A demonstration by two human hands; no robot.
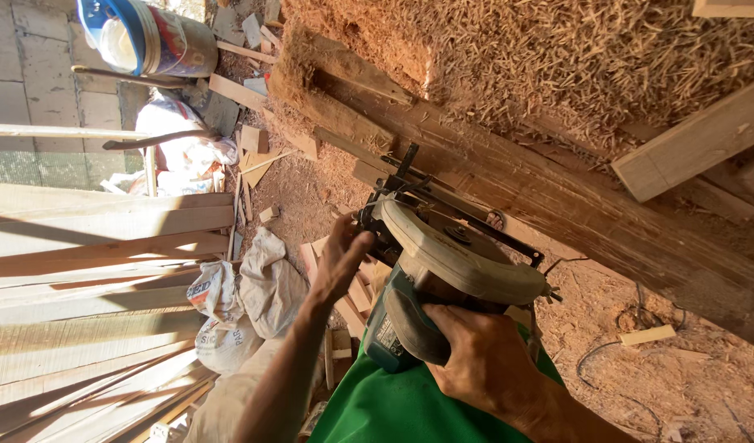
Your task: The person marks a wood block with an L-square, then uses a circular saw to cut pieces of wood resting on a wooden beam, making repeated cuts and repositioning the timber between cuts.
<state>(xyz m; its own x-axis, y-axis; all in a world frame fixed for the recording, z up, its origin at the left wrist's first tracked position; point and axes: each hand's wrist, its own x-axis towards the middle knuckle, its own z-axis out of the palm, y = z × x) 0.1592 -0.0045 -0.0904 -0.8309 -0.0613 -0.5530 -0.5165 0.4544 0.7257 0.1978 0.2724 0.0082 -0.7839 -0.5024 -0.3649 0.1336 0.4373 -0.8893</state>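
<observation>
L hand (341,261) reaches up w/ arm extended, fingers curled in a pinch. R hand (479,357) lower, wrist bent, fingers wrapped tight in a closed grip.

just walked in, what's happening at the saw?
A person holds a handheld circular saw with both bare hands against a long rough timber beam. The right hand grips the green motor body at the rear; the left hand holds the front of the saw near the blade guard. Sawdust and shavings are heaped above the beam. Planks are stacked at the left, with sacks and offcuts on the ground.
</observation>
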